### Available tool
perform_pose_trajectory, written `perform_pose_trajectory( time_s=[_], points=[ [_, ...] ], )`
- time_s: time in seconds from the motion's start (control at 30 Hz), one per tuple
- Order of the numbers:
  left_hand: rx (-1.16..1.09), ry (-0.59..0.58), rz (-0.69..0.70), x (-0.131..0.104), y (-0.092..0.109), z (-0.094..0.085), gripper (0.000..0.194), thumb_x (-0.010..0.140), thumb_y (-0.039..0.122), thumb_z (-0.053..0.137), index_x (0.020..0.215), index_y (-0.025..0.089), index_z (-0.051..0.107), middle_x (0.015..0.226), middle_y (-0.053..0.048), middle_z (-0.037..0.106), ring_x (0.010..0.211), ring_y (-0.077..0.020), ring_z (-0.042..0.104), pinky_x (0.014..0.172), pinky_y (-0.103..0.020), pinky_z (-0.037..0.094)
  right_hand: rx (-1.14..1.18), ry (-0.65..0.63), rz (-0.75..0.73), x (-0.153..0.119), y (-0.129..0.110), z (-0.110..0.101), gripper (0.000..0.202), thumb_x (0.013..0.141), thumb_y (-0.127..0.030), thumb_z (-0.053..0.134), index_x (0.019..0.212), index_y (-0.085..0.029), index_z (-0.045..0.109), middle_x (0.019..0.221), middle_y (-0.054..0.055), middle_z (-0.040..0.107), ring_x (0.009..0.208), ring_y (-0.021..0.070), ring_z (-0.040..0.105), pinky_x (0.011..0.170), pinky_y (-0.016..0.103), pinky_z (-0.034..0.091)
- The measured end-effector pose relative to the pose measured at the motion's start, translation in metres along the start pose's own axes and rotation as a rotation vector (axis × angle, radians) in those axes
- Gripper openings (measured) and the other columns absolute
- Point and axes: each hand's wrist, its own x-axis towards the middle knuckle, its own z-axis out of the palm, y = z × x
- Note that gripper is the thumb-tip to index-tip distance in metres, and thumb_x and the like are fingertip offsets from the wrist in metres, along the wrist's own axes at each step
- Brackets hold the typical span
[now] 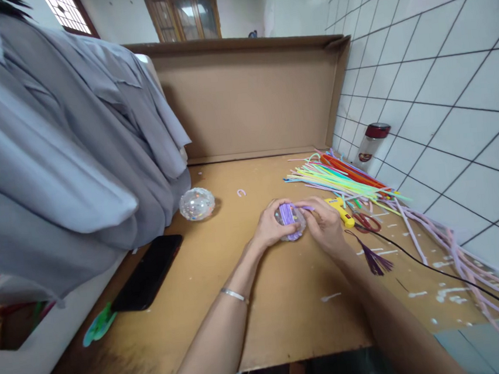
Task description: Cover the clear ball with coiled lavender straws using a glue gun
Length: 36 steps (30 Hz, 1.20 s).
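A clear rounded shell (302,217) with purple pipe cleaner (287,214) laid in close rows across it is held just above the table or resting on it; I cannot tell which. My left hand (274,224) grips its left side, thumb across the front. At the right side, my right hand (323,221) pinches the loose end of the purple strand between thumb and fingers. Fingers hide part of the shell. To the left sits a clear, faceted, bowl-like piece (197,204). A small pale pink curved piece (242,192) lies beyond my hands.
Right of my hands lie a yellow glue gun (340,211), red-handled scissors (367,221), a purple tassel (375,260) and colourful pipe cleaners (341,175). A bottle (371,143) stands by the tiled wall. Leftward are a black phone (148,273) and hanging grey cloth (71,127). Cardboard (250,99) stands behind.
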Motion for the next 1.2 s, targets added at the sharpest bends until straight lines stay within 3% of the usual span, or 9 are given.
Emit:
perform_pose_trajectory(
  time_s=[0.33,1.2],
  points=[
    [-0.025,-0.008,-0.046,0.0006,0.0007,-0.0021,0.057,0.056,0.021,0.075,0.11,0.016,0.058,0.11,-0.007,0.062,0.102,-0.0211,0.06,0.094,-0.033,0.046,0.114,-0.005,0.199,-0.0038,0.0084,0.0037,0.017,0.085,-0.025,0.051,0.087,-0.021,0.067,0.086,0.005,0.072,0.083,0.0179,0.066,0.078,0.031,0.05],
    [-0.044,-0.022,-0.059,0.0005,0.003,-0.0037,0.055,0.056,0.021,0.073,0.109,0.018,0.058,0.107,-0.005,0.063,0.098,-0.0204,0.061,0.091,-0.032,0.047,0.121,-0.072,0.24,-0.0051,0.009,0.0047,0.014,0.081,-0.025,0.05,0.082,-0.02,0.064,0.081,0.004,0.07,0.078,0.0178,0.063,0.073,0.031,0.048]
  ],
)
